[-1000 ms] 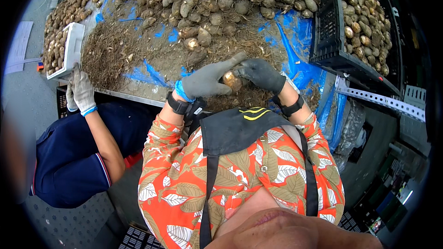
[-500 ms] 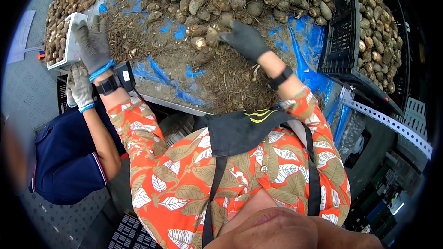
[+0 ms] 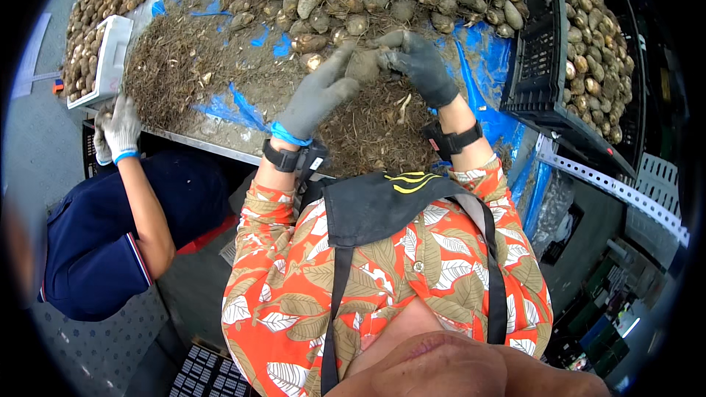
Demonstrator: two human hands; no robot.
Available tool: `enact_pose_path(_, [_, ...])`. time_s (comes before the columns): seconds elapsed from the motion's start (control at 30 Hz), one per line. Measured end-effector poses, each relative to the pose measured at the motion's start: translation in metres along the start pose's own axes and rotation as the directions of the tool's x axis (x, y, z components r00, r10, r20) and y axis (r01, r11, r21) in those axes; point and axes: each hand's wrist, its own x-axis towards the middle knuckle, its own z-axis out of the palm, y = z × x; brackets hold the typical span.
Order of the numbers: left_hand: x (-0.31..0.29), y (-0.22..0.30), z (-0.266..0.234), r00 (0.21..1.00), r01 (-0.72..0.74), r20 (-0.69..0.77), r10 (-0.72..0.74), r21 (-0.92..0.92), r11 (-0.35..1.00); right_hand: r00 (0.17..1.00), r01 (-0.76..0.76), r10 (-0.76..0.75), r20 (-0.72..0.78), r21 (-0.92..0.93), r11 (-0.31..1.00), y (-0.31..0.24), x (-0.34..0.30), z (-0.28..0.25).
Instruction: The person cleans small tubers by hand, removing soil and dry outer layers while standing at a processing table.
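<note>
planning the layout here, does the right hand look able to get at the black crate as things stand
Probably yes: only dirt and low blue sheeting show between the right hand and the black crate, though that hand is busy holding a brown tuber with the left hand.

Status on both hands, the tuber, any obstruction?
Left grey-gloved hand and right dark-grey-gloved hand: both on one rough, brown, rounded tuber. Loose, brown, fibrous root litter beneath. Nothing visibly blocking either hand.
</note>
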Motion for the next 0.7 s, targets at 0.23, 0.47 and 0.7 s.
enact_pose_path(0.23, [0.013, 0.019, 0.063, 0.964, -0.172, -0.162, 0.212, 0.23, 0.958, 0.927, 0.077, 0.051, -0.371, 0.324, 0.943, 0.005, -0.036, 0.006])
enact_pose_path(0.47, [0.014, 0.037, 0.095, 0.926, -0.257, -0.25, 0.282, 0.128, 0.958, 0.987, 0.155, -0.159, 0.014, -0.343, 0.927, 0.021, -0.075, -0.044])
enact_pose_path(0.7, [0.0, 0.045, 0.09, 0.947, -0.193, -0.169, 0.272, 0.376, 0.906, 0.848, 0.427, -0.527, -0.051, -0.525, 0.737, -0.056, -0.066, -0.035])
